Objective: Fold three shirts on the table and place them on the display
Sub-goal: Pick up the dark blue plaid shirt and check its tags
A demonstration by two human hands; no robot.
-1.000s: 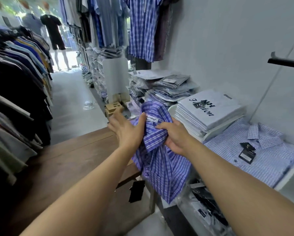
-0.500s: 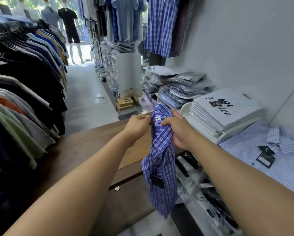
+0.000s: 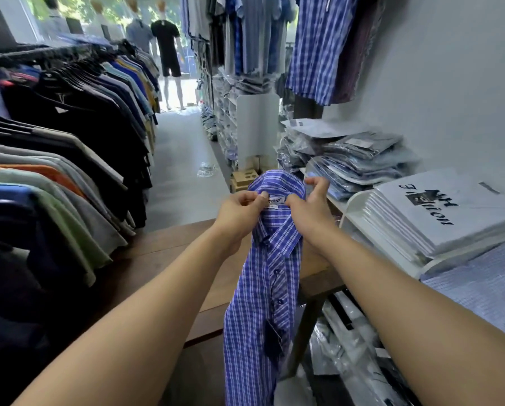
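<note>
A blue and white checked shirt (image 3: 263, 303) hangs lengthwise in the air over the right end of the brown wooden table (image 3: 163, 253). My left hand (image 3: 239, 209) pinches its collar from the left, beside the neck label. My right hand (image 3: 309, 206) pinches the collar from the right, with some fingers raised. The buttoned front faces me and a dark tag dangles from the lower part. To the right, a light blue checked shirt (image 3: 476, 285) lies folded on the white display shelf (image 3: 353, 200).
A rack of hanging T-shirts (image 3: 57, 159) lines the left side. On the right shelf sit a stack of white printed shirts (image 3: 438, 212) and bagged shirts (image 3: 359, 159). Packaged items lie on the floor below. More shirts hang on the wall behind; an aisle runs ahead.
The shirt was bunched between my hands; it has been lifted and turned, and now hangs straight from the collar with its front toward me. The view has swung slightly left.
</note>
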